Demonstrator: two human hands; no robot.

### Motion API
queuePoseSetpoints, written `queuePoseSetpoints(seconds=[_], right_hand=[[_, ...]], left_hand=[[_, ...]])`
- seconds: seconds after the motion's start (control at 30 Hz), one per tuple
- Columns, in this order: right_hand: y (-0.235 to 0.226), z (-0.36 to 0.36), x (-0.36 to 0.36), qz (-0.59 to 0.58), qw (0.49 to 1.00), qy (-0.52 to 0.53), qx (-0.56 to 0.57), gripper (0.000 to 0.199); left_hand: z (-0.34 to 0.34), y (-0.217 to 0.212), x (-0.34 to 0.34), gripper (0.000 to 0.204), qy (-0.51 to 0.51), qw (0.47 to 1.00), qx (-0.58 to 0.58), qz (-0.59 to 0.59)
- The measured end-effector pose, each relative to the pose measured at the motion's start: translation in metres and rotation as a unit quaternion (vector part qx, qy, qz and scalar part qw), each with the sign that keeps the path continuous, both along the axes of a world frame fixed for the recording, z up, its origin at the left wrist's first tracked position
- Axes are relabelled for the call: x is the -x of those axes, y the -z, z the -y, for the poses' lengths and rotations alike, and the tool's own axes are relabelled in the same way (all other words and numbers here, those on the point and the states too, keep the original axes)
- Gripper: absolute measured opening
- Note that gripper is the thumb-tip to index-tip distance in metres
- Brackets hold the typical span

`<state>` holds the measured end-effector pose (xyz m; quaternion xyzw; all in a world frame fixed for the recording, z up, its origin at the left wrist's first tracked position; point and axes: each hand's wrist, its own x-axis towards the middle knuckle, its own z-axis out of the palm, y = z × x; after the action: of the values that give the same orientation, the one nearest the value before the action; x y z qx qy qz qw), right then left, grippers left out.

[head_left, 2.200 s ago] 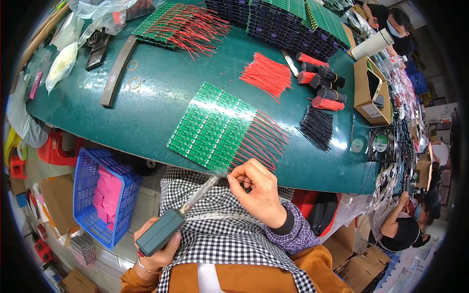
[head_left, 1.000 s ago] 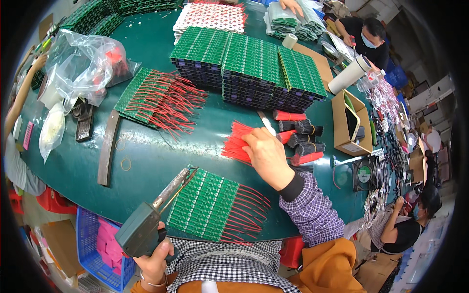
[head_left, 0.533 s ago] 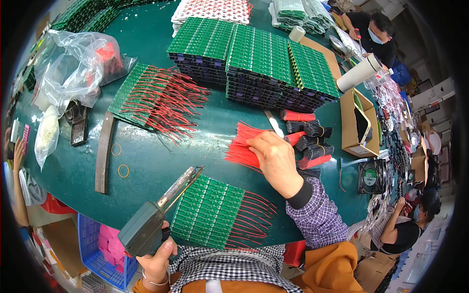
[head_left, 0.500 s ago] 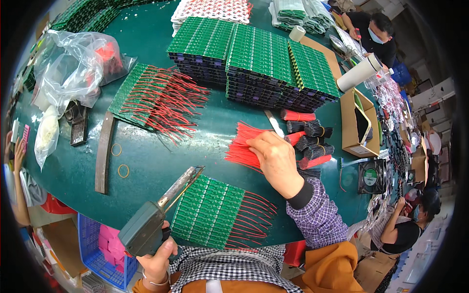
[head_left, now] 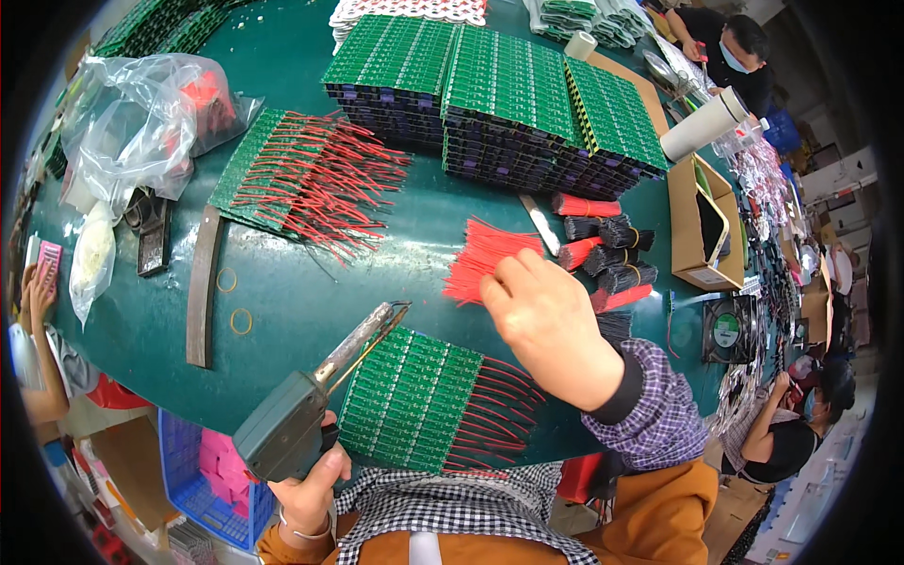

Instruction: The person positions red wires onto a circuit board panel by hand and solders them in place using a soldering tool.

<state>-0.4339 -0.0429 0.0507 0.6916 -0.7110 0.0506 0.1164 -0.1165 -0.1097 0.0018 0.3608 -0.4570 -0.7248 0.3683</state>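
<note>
The right hand point(head_left: 551, 320) reaches across a green table point(head_left: 282, 311), its fingers curled onto a loose pile of short red wires point(head_left: 480, 264); its back faces the camera, so whether it pinches any wire cannot be told. The pile lies just beyond the hand, touching the fingertips. The left hand point(head_left: 311, 485), low and near the body, grips a soldering gun point(head_left: 301, 414) by its grey handle, the metal tip pointing up over the edge of a green circuit board point(head_left: 414, 400) with red wires attached. Stacks of green boards point(head_left: 499, 94) sit at the far side, well apart.
</note>
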Motion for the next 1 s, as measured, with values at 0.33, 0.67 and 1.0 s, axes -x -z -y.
queuePoseSetpoints(seconds=[0.33,0.67,1.0], right_hand=[[0.01,0.016,-0.055,-0.207,0.958,-0.057,-0.192,0.018],[0.031,-0.001,-0.036,-0.092,0.989,-0.052,-0.108,0.017],[0.04,-0.036,-0.04,0.205,0.977,-0.012,0.06,0.036]], left_hand=[[-0.008,-0.004,-0.008,0.063,-0.014,1.0,-0.005,-0.004],[-0.009,-0.003,-0.011,0.062,-0.028,1.0,-0.009,0.004],[-0.015,-0.01,-0.004,0.057,0.029,0.996,-0.036,0.079]])
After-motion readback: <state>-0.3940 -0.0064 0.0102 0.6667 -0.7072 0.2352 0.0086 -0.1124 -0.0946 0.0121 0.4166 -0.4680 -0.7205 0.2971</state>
